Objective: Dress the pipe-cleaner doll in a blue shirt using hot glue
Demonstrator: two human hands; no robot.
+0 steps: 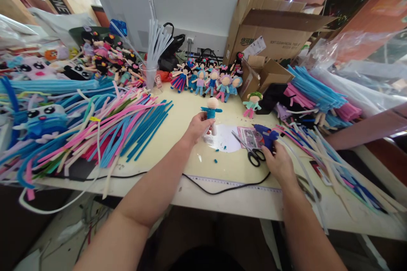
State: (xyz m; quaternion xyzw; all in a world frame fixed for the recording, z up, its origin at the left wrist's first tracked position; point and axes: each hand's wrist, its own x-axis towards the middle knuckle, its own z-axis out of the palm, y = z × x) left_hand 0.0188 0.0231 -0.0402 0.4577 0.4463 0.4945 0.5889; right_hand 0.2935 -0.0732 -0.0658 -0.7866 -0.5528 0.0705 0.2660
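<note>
My left hand is closed around the lower part of a small pipe-cleaner doll, held upright over the table. It has a round cream head and a teal body with both arms out sideways; no hair or face shows on it. My right hand is closed on a blue hot glue gun, its nozzle pointing left. Just left of that hand lie black-handled scissors, partly over a pink printed card. A white sheet sits below the doll, with several teal snippets near it.
Loose pipe cleaners cover the left side; more bundles lie right. Finished dolls stand at the back, and one green-haired doll stands nearer. A black cord crosses the front beside a ruler strip. Cardboard boxes stand behind.
</note>
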